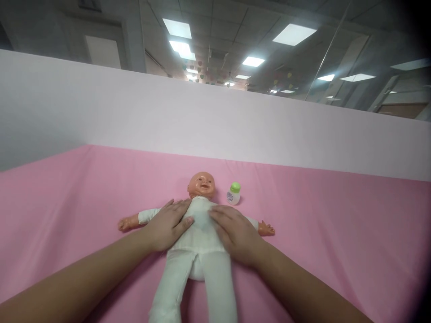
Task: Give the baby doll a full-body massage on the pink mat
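A baby doll [201, 233] with a white cloth body lies on its back, its head toward the far wall and its arms spread to both sides. My left hand [171, 223] rests flat on the doll's chest and shoulder at the left, thumb apart from the other fingers. On the opposite side of the chest lies my right hand [235, 231], fingers stretched out and pointing inward. Neither hand grips anything. Just right of the doll's head stands a small clear bottle [233, 194] with a green cap and a printed label.
A pink sheet [319, 224] with soft folds covers the surface under the doll. Behind it rises a low white wall [215, 116], which continues along the left. Glass panes and lit ceiling panels show above the wall.
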A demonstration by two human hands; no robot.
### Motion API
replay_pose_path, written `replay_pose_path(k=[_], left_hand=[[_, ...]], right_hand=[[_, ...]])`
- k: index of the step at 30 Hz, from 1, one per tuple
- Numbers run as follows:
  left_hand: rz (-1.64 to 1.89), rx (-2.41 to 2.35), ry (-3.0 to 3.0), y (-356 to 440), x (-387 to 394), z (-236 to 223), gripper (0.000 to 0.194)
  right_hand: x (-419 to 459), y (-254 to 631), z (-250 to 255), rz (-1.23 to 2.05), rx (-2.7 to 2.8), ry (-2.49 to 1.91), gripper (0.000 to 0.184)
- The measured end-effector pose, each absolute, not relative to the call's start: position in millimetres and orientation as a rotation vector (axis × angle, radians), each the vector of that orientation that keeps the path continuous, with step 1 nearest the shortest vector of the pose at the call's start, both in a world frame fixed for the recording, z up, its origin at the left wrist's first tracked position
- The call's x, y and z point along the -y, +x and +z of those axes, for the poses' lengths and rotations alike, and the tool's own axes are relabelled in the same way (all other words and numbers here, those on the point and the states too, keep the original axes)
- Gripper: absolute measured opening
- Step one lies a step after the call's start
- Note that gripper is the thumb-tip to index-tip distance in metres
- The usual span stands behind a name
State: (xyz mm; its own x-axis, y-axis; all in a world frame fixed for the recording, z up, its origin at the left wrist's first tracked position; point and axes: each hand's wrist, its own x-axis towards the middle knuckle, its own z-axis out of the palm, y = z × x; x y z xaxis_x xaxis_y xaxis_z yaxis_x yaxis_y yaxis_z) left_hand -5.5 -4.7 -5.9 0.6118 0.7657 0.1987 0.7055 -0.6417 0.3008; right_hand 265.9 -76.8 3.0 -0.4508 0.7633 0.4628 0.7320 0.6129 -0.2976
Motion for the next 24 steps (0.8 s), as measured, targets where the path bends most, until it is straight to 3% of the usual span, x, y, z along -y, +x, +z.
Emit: replay_pose_path(k=[3,7,11,24], left_hand=[[0.474,-1.226,2.636,-3,7,-4,0.069],[0.465,-1.22,2.632,-3,8,-4,0.066],[0.424,-1.222,2.66,-3,8,-8,0.069],[0.502,-1.274,2.649,-2,11,-12,0.072]], right_hand=[[105,252,19,0.083,2.388,-0.713,0.042],[125,236,29,0.268,2.616,-0.509,0.049],[114,237,21,0.406,2.632,-0.679,0.069],[50,274,1,0.417,2.191,-1.372,0.052]])
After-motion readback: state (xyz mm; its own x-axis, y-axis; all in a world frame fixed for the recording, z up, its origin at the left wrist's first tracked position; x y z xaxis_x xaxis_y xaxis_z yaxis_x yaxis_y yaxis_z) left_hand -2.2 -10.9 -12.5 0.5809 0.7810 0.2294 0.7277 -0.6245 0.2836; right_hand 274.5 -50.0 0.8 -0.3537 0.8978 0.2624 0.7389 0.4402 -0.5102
